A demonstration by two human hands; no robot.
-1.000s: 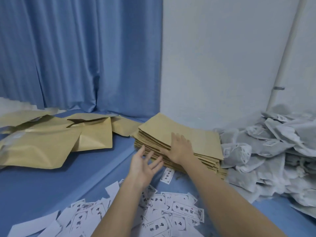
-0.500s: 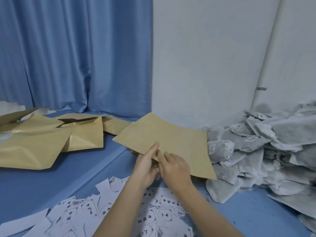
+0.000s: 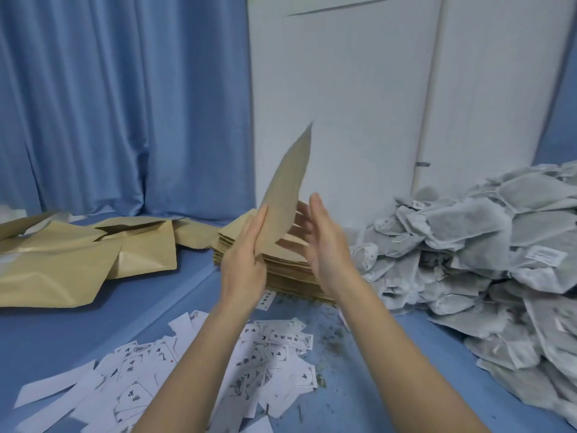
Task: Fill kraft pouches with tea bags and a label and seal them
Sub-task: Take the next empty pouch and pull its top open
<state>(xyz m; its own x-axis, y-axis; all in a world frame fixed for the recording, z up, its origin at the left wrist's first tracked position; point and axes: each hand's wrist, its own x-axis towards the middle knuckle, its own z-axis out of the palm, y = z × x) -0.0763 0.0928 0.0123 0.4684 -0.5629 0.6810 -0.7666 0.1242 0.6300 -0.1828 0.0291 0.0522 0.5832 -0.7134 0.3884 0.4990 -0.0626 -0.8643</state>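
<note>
We hold one flat brown kraft paper pouch (image 3: 287, 195) upright above the stack of flat kraft pouches (image 3: 281, 267). Our left hand (image 3: 246, 254) grips its lower edge, fingers straight along the near face, thumb hidden. Our right hand (image 3: 324, 242) hangs open just right of it, fingers relaxed, holding nothing. The pouch's long axis runs up and slightly right, away from us. The grey tea bag pile (image 3: 487, 245) lies right, nearer the free hand; the white printed labels (image 3: 193, 370) lie near us on the blue desk (image 3: 62, 332).
</note>
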